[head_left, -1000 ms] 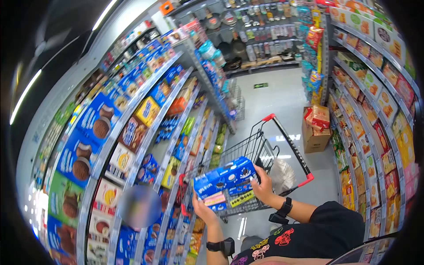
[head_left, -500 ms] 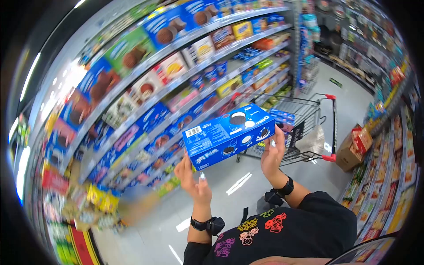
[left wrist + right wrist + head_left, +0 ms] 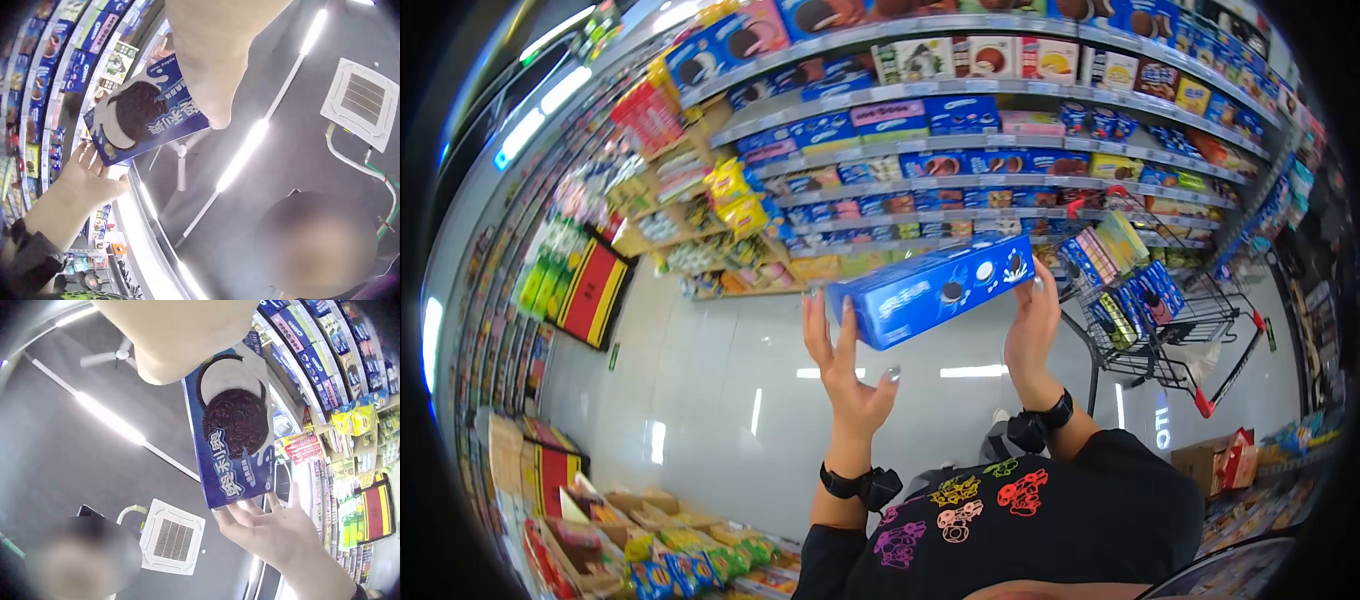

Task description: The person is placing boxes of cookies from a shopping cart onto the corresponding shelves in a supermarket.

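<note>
Shop shelves [image 3: 975, 86] packed with biscuit boxes form the background, above a glossy pale floor [image 3: 710, 400]. One long blue biscuit box [image 3: 945, 290] is in mid-air in front of the person, between the two hands. Its left end sits lower than its right end in the head view.

Left hand [image 3: 845, 385]: fingers straight and spread, touching the left end of the box; thumb apart from it. Right hand [image 3: 1032, 335]: fingers extended against the right end; in the left wrist view the thumb stands apart from the fingers. Each wrist carries a black strap [image 3: 850, 487].

Both wrist views show a cookie picture on the face of the box. To the person's right stands a wire shopping cart [image 3: 1232, 362] with several packages [image 3: 1112, 262] inside. Near the cart is a brown carton [image 3: 1195, 465]. Overhead, a white ceiling unit [image 3: 172, 537] is visible.
</note>
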Demonstrator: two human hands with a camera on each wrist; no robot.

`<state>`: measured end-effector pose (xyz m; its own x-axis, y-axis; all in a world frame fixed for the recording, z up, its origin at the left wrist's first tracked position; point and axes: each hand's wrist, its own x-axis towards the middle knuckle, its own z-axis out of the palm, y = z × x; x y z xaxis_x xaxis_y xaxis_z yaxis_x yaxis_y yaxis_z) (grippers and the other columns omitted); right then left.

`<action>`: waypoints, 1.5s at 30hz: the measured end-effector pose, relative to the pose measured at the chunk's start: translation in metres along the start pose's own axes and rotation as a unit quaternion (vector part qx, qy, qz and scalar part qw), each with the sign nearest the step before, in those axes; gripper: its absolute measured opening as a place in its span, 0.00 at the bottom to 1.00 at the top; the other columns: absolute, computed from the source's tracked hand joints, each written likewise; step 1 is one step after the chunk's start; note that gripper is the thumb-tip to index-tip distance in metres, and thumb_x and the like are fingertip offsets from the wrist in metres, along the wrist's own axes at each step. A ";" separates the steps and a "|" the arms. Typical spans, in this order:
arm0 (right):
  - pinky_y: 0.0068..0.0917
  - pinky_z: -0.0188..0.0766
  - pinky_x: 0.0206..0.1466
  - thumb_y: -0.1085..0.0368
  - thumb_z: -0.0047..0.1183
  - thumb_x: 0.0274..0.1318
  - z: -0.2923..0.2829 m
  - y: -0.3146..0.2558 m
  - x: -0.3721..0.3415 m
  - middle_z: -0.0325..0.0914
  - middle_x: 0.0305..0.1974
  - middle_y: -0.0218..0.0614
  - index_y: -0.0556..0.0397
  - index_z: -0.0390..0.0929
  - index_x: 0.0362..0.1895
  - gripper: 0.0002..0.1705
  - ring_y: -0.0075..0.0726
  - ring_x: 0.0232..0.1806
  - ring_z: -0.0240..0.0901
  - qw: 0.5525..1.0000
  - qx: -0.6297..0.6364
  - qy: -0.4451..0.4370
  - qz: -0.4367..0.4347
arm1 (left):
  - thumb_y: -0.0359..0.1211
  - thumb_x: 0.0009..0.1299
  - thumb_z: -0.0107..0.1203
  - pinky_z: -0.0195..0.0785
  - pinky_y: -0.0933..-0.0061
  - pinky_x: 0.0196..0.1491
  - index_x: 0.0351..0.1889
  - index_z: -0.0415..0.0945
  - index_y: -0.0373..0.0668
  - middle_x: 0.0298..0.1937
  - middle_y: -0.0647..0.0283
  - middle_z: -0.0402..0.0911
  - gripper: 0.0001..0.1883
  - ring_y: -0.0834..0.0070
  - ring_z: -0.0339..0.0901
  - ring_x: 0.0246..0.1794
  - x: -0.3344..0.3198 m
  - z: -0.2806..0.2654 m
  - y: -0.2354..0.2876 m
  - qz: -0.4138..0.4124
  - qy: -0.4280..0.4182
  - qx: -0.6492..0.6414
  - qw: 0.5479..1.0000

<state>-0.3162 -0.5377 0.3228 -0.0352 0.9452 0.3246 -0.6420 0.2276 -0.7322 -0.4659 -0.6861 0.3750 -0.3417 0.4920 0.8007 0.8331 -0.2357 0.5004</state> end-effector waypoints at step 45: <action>0.41 0.34 0.70 0.61 0.66 0.31 -0.060 -0.122 0.060 0.48 0.66 0.57 0.62 0.37 0.67 0.63 0.50 0.70 0.43 0.867 -0.278 -0.241 -0.336 | 0.47 0.73 0.38 0.70 0.60 0.52 0.58 0.64 0.44 0.55 0.60 0.73 0.23 0.66 0.73 0.52 -0.020 0.215 -0.007 -0.498 -0.214 -0.737 0.404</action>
<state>-0.1943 -0.4948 0.3960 -0.1973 0.3779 0.9046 -0.1773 0.8937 -0.4121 -0.3713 -0.5135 0.2849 0.1820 0.9832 -0.0124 -0.8962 0.1710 0.4094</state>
